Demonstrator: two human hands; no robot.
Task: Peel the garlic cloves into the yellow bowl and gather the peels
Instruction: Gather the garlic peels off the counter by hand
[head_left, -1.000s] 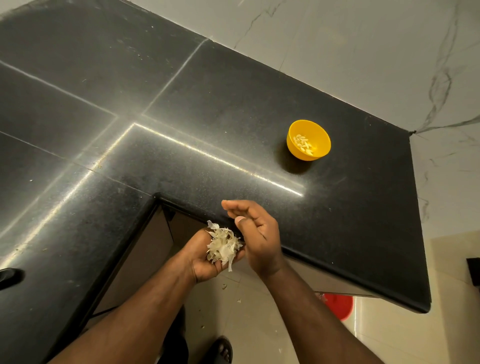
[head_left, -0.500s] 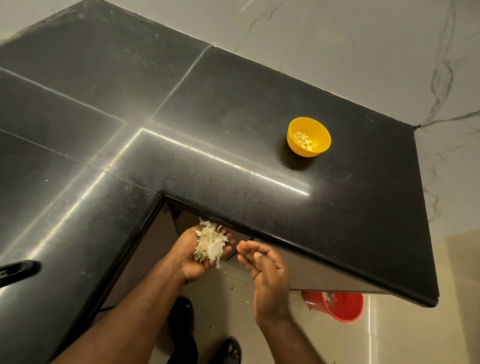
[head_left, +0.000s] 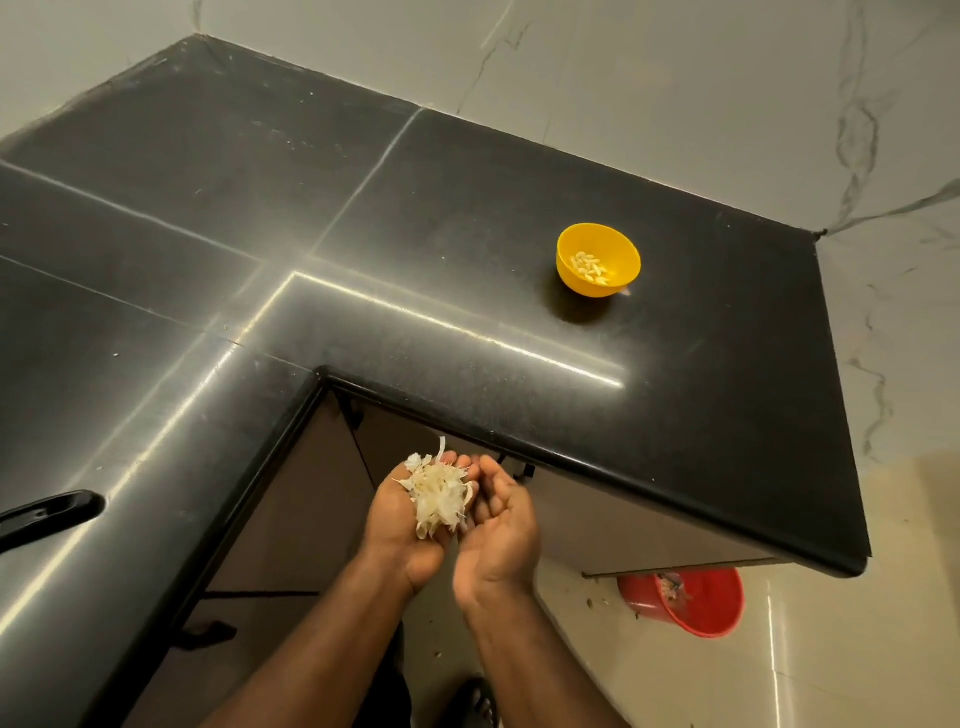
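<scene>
A heap of pale garlic peels (head_left: 440, 493) lies in the cupped palm of my left hand (head_left: 400, 525), held in the air below the counter's front edge. My right hand (head_left: 501, 525) is cupped palm up right beside it, touching the left hand's side and the edge of the heap, with nothing of its own in it. The yellow bowl (head_left: 574, 267) stands far off on the black counter (head_left: 467, 218) toward the back right, with several peeled garlic cloves (head_left: 590, 266) inside.
A red bucket (head_left: 696, 605) with scraps in it sits on the pale floor under the counter's right end. A black handle (head_left: 49, 514) pokes in at the left edge. Marble wall runs behind the L-shaped counter. Small scraps dot the floor.
My right hand has come off the counter edge, dropped down and turned palm up against the left hand. Both hands with the peels have drawn back from the counter.
</scene>
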